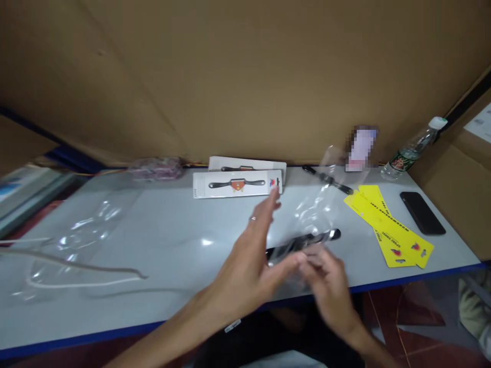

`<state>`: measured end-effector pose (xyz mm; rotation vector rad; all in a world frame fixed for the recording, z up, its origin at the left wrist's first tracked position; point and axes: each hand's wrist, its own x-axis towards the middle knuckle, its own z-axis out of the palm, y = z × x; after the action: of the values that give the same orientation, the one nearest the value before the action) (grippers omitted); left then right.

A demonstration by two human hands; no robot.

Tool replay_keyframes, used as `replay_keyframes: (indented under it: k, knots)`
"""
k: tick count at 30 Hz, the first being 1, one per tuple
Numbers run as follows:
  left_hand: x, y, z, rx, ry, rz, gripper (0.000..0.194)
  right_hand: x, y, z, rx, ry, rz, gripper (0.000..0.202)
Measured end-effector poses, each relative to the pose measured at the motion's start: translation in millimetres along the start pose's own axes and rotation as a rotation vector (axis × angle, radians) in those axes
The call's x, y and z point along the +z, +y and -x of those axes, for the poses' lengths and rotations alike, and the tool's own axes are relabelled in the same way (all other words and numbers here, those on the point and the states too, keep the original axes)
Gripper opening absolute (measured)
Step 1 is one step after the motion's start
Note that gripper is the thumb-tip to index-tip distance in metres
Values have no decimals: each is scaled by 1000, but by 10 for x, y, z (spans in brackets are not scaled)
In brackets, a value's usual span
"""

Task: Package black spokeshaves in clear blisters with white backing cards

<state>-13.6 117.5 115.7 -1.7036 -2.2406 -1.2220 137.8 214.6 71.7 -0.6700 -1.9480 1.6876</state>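
Both my hands are over the front middle of the table. My left hand (pixel 249 258) has its fingers stretched up and away from the thumb, whose tip meets my right fingertips. My right hand (pixel 326 283) is closed in a pinch on a clear plastic bag (pixel 312 212), which is blurred. Behind my fingers lies a black spokeshave (pixel 335 234), partly hidden by the hands and plastic. Farther back, a second black spokeshave (pixel 341 187) lies near the yellow cards (pixel 383 220). Two white printed packages (pixel 233 191) with spokeshave pictures lie beyond my left fingers.
A dark phone (pixel 424 213) lies at the right, with a bottle (pixel 410 153) leaning near the back. Another phone (pixel 360 148), blurred out, stands against the cardboard wall (pixel 245 76). At left are loose clear plastic (pixel 88 230), cords (pixel 95 266) and a purplish wrapped bundle (pixel 155 168).
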Motion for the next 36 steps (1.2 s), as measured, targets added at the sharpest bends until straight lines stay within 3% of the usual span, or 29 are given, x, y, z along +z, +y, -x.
replay_keyframes:
  k: [2,4,7,9,11,13,15,17,19,21,25,27,31,36]
  knots:
    - [128,41,71,-72,-154,35,103,287,101,105,-124,-73,88,25]
    - [214,17,107,-81,-206,-44,99,415,145,194,-127,-139,248,32]
    - [294,-128,98,43,-264,-201,87,285,109,331,-87,-325,544,23]
    - [370,-259,83,159,-348,-277,82,64,41,420,-183,-426,639,11]
    - [482,-376,83,227,-430,-292,82,-186,-41,460,-287,-374,621,16]
    - [604,-450,105,237,-465,-245,89,-421,-107,406,-336,-209,615,22]
    - [700,-473,138,224,-453,-175,99,-614,-129,253,-364,-73,699,24]
    - [743,-458,169,204,-420,-126,106,-755,-101,45,-367,-28,826,20]
    - [721,-436,195,201,-386,-100,111,-843,-48,-161,-336,-111,924,35]
    - [635,-441,227,194,-365,-92,110,-889,1,-325,-293,-275,975,57]
    - [401,-583,384,116,-322,-181,84,-934,63,-506,-220,-489,1023,62]
    - [341,-677,495,107,-315,-258,69,-960,86,-550,-201,-494,1041,58]
    - [362,-727,600,121,-346,-362,58,-982,107,-612,-220,-456,1081,35]
    - [315,-585,378,40,-449,-359,35,-914,46,-706,-208,-462,1121,30]
